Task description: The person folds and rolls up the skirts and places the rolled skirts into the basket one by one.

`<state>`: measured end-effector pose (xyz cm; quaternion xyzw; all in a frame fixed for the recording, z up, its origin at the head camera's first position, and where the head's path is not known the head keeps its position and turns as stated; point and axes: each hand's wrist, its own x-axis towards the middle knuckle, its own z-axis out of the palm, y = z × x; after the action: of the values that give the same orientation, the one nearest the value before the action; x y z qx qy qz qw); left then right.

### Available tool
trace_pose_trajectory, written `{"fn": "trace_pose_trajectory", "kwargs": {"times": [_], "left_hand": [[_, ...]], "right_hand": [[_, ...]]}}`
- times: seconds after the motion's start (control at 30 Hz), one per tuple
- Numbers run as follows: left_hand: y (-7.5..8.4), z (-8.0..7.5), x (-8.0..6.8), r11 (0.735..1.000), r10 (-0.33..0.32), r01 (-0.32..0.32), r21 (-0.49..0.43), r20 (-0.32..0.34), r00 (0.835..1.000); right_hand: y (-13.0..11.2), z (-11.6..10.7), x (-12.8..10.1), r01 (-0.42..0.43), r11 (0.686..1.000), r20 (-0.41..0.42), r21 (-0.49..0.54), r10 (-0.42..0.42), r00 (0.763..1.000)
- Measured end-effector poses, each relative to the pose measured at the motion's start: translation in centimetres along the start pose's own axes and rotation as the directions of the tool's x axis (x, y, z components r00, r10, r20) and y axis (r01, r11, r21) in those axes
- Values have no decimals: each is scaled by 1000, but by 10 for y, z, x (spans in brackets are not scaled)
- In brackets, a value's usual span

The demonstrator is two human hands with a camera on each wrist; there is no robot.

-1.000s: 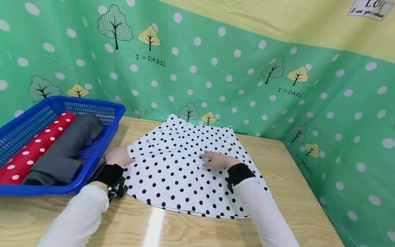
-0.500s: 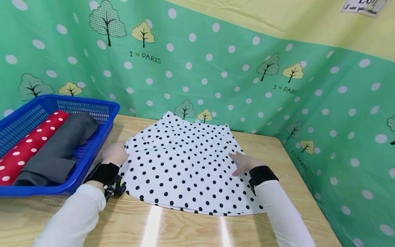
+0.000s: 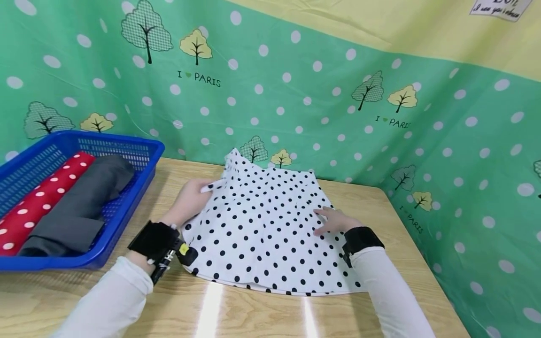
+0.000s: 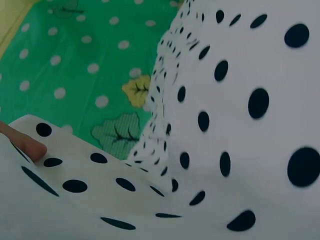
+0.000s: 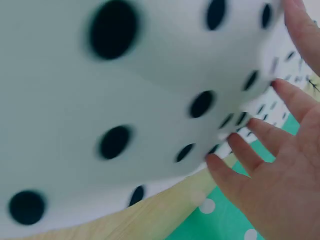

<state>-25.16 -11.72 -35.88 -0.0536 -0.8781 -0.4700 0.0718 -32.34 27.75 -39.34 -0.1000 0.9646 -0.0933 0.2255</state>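
Big green backdrop (image 3: 296, 94) with white dots and little trees wraps the far and right sides, a yellow band above it. Below that, the wooden table (image 3: 253, 314), pale grain, glare streaks on the near edge.

On the table, centre stage, the white polka-dot cloth (image 3: 262, 234), fanned out with its curved hem toward the near side and its narrow end at the far side against the backdrop. Its left edge is lifted off the wood and peeling over toward the middle.

On the left, the blue mesh basket (image 3: 139, 155), sitting on the table just beside the cloth. Inside lie a red roll with white dots (image 3: 38, 202) on the left and a dark grey roll (image 3: 80, 206) touching it on the right.

Now the hands. The left hand (image 3: 190, 199), black wrist strap and white sleeve, grips the cloth's raised left edge, fingers curled round the fabric; the left wrist view shows a fingertip (image 4: 27, 145) pressed against the folded-over flap. The right hand (image 3: 336, 220) lies flat on the cloth's right edge, fingers straight and spread, pinning it to the table; the right wrist view shows those fingers (image 5: 250, 160) splayed against the dotted fabric, with wood and green backdrop beneath.
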Motion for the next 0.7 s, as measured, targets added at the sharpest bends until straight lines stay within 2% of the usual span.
{"fn": "trace_pose_trajectory", "kwargs": {"times": [0.13,0.23,0.3,0.4,0.47,0.53,0.6,0.7], "left_hand": [[24,14,-5,991,105,-112,74,97,990],[35,27,-11,970,139,-170,173,174,975],[39,36,-16,945,165,-220,242,228,959],[44,51,-23,896,198,-304,324,322,926],[46,61,-28,872,198,-344,347,393,898],[47,68,-34,864,170,-354,358,455,874],[49,70,-39,851,131,-345,397,476,870],[51,62,-46,820,92,-328,470,457,884]], "right_hand": [[-13,-12,2,11,998,-17,60,-10,1000],[-34,-21,5,24,983,-74,181,-11,997],[-50,-25,10,69,950,-102,305,-40,994],[-77,-24,23,122,857,-120,500,-71,990],[-94,-20,32,144,803,-133,578,-82,988],[-109,-14,40,140,780,-148,610,-61,987],[-120,-9,46,125,793,-152,596,-41,988],[-131,-5,51,118,829,-148,547,-43,988]]}}
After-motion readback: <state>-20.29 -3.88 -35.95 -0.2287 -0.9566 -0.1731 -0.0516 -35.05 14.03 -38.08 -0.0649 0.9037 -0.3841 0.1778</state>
